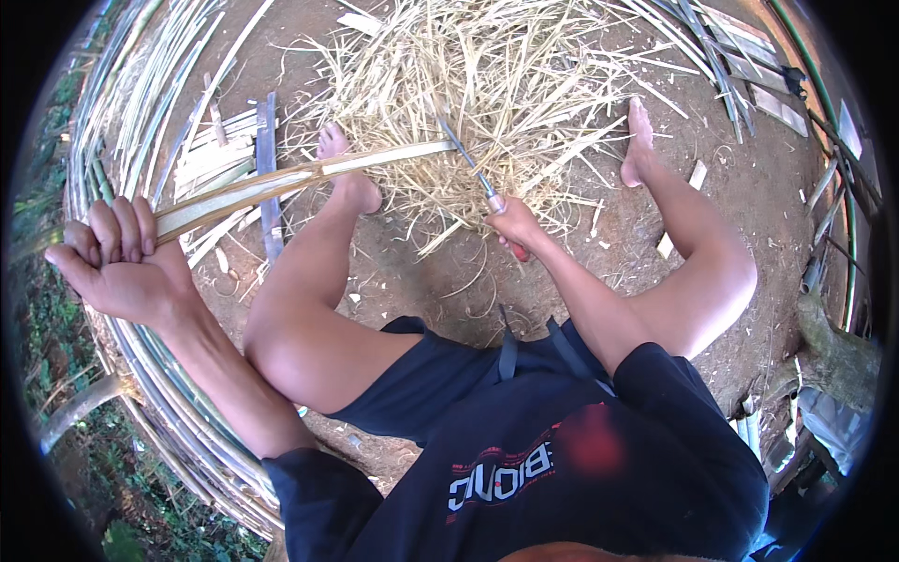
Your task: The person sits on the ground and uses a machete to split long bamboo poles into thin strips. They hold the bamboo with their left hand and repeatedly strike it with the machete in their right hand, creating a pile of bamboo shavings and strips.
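Left grip (pixel 117 262) clenched around a bamboo strip (pixel 281 183), holding it taut; right grip (pixel 510 225) closed on a knife (pixel 468 161) shaving its far end over straw-like shavings (pixel 487 84).

Bare brown earth ground (pixel 749 187) lies in bright daylight outdoors. A heap of pale dry straw-like shavings (pixel 487 84) covers its far part. Long split bamboo strips (pixel 140 103) curve along the left edge, beside green plants (pixel 37 281). Grey flat slats (pixel 740 56) lie at upper right.
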The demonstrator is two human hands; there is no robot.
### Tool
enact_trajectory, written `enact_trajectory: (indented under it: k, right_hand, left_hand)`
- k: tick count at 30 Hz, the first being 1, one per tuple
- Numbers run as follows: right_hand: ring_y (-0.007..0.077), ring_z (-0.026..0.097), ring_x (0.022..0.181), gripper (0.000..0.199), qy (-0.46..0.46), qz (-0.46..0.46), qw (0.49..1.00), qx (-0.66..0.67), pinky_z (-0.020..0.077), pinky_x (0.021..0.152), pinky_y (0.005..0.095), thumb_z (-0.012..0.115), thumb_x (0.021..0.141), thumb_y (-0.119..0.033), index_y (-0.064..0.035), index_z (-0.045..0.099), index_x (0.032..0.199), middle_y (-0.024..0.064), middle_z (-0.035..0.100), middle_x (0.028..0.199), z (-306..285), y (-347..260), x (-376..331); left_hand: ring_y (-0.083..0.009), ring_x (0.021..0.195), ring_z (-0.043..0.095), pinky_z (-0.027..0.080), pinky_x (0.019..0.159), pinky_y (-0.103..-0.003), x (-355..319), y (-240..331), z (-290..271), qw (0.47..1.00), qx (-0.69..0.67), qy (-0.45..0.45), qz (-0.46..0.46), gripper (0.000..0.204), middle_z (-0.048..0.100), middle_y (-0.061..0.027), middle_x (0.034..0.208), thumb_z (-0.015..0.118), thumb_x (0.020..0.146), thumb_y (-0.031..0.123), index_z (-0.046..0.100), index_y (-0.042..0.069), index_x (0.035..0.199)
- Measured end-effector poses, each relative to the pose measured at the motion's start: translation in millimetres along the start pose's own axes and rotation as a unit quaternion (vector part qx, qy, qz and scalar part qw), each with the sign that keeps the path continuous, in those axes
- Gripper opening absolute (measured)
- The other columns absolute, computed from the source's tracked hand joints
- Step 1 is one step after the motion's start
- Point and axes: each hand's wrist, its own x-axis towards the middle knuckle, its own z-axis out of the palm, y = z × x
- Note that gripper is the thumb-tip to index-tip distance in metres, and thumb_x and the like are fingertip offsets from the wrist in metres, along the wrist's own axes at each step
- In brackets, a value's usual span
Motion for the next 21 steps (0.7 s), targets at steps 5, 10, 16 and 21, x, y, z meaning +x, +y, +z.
enact_trajectory:
  k: [5,10,16,21]
  right_hand:
    - [0.0175,0.061,0.058,0.021,-0.038,0.011,0.995,0.092,0.0518,0.054,0.0324,0.064,0.082,-0.017,-0.0052,0.055,0.097,0.0086,0.062,0.078,17,-52,-53]
    - [0.0175,0.054,0.056,0.018,-0.051,-0.264,0.962,-0.051,0.0450,0.056,0.0352,0.062,0.087,-0.021,-0.0065,0.053,0.091,0.0040,0.056,0.070,33,-115,-138]
    - [0.0141,0.054,0.058,0.010,-0.022,-0.105,0.993,-0.037,0.0468,0.057,0.0333,0.056,0.089,-0.015,-0.0048,0.056,0.090,0.0039,0.053,0.062,18,-63,-62]
    - [0.0178,0.057,0.059,0.016,-0.060,-0.173,0.980,-0.082,0.0480,0.059,0.0349,0.060,0.086,-0.019,-0.0043,0.058,0.093,0.0060,0.056,0.064,22,-78,-103]
  left_hand:
    - [-0.0077,0.045,0.015,0.015,0.041,-0.023,-15,6,-16,0.992,-0.092,-0.086,0.000,0.050,0.022,0.0043,0.052,0.041,0.101,0.043,0.028,0.017,0.060]
    - [-0.0074,0.044,0.013,0.013,0.041,-0.023,-54,21,10,0.999,-0.022,-0.021,0.022,0.051,0.019,0.0042,0.052,0.038,0.101,0.049,0.023,0.019,0.063]
    - [-0.0063,0.042,0.012,0.013,0.039,-0.022,-59,19,17,0.999,0.021,0.025,0.041,0.050,0.017,0.0046,0.051,0.035,0.101,0.050,0.020,0.019,0.064]
    - [-0.0071,0.044,0.013,0.013,0.040,-0.022,-64,25,2,0.999,-0.013,-0.007,0.028,0.050,0.018,0.0048,0.052,0.037,0.101,0.048,0.024,0.019,0.063]
